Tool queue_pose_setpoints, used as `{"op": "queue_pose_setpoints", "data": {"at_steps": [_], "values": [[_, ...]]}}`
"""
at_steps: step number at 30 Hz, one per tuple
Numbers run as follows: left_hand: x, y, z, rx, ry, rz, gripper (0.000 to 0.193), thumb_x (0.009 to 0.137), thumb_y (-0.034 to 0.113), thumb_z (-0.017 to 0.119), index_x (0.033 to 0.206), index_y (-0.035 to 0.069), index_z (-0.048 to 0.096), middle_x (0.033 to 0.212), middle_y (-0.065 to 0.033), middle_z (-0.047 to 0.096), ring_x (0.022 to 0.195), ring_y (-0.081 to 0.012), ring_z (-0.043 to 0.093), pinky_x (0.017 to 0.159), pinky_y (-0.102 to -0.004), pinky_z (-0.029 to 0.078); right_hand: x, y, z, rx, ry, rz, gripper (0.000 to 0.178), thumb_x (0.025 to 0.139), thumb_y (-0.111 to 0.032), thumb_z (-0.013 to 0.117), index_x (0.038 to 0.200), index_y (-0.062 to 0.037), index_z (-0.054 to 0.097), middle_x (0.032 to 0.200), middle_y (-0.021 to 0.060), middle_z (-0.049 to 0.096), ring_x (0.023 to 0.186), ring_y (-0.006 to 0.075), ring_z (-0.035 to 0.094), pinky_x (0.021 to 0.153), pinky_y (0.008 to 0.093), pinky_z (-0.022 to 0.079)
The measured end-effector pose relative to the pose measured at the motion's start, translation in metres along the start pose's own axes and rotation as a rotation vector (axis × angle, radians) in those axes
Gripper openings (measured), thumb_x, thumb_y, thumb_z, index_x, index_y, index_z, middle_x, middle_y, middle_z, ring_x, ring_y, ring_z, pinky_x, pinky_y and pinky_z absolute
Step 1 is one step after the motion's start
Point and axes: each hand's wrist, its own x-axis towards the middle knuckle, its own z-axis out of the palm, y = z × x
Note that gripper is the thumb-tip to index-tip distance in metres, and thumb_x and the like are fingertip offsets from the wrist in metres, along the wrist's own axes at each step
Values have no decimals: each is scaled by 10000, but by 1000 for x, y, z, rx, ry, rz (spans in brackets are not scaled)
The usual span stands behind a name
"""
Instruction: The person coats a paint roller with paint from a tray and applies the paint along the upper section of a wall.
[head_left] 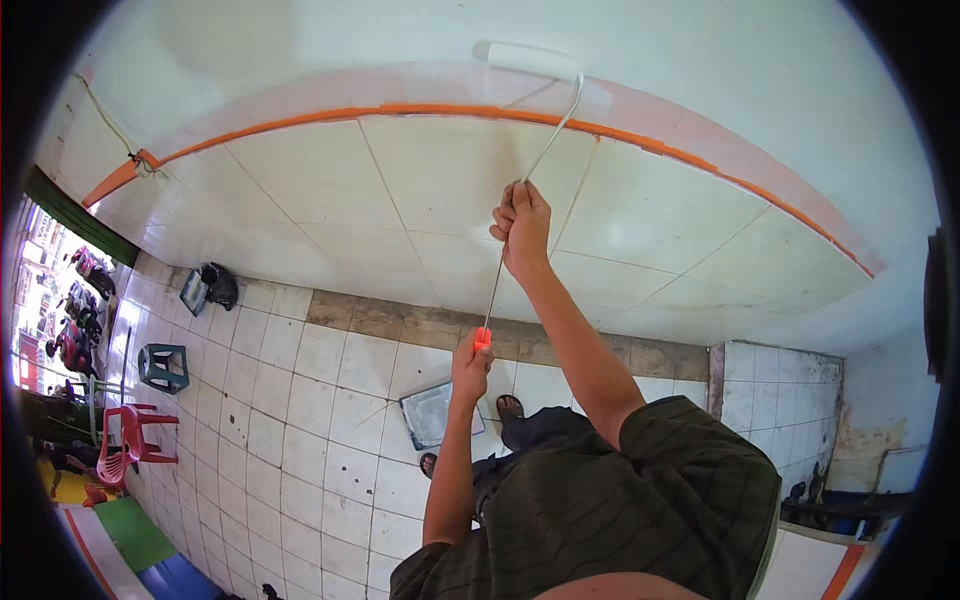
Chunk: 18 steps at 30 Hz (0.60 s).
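Observation:
A long-handled paint roller has its white sleeve against the upper wall, just above a pinkish band that borders an orange stripe. My left hand is wrapped round the roller's orange-red grip at the lower end of the rod. Higher up, my right hand is closed on the thin metal rod, in front of the pale wall tiles. On the floor by my feet lies a paint tray with whitish paint in it.
Left on the tiled floor stand a dark green stool and a red plastic chair. A black bag sits near the wall beside a flat bluish tray. Motorbikes show through the opening at far left.

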Motion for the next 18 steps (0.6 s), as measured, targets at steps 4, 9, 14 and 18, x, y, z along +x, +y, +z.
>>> {"op": "queue_pose_setpoints", "data": {"at_steps": [4,9,14,18], "values": [[-5,-2,1,37,-39,77,118,899,149,500,940,41,524,592,39,398,483,-44,339,426,-220,268,-8,-3,3,7,-27,-30,280,1007,-239,445,763,-102,428,598,-58,288,461,39,201,401,226,147],[-31,-27,0,-37,-12,10,152,912,217,507,890,67,508,574,32,417,454,-44,347,397,-213,259,-24,24,-10,0,-28,47,271,1001,-231,447,762,-105,429,595,-60,285,457,37,200,400,223,138],[-36,-38,-9,-25,9,-62,152,902,211,499,808,102,451,587,24,434,451,-48,361,393,-213,262,-21,46,-19,-38,32,119,256,1006,-218,431,777,-106,448,597,-59,287,465,38,212,406,221,148],[-20,-28,-15,26,17,-63,106,899,183,482,870,85,507,585,25,436,461,-47,365,406,-212,277,-10,41,-7,-37,58,104,248,1002,-211,437,779,-105,450,611,-53,308,466,42,221,405,223,158]]}}
